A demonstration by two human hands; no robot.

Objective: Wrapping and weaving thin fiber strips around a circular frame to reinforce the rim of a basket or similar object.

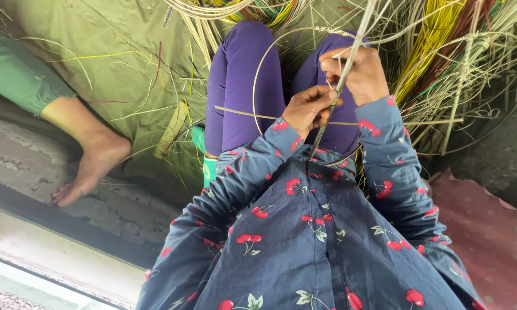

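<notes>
Head view: left hand [308,109] has its fingers curled tight, pinching a thin grey-green cane strip [343,74] that runs stiff and straight up between both hands. Right hand [356,72], just above, also grips it, fingers closed. A pale round cane hoop [259,69] arcs left of the fingers, over the purple leggings [235,80]. Loose yellow, tan and green cane bundles [453,51] lie right of them, tangled. Strip's top is cut off; fingertips hidden. Another person's bare foot [92,166] far left.
</notes>
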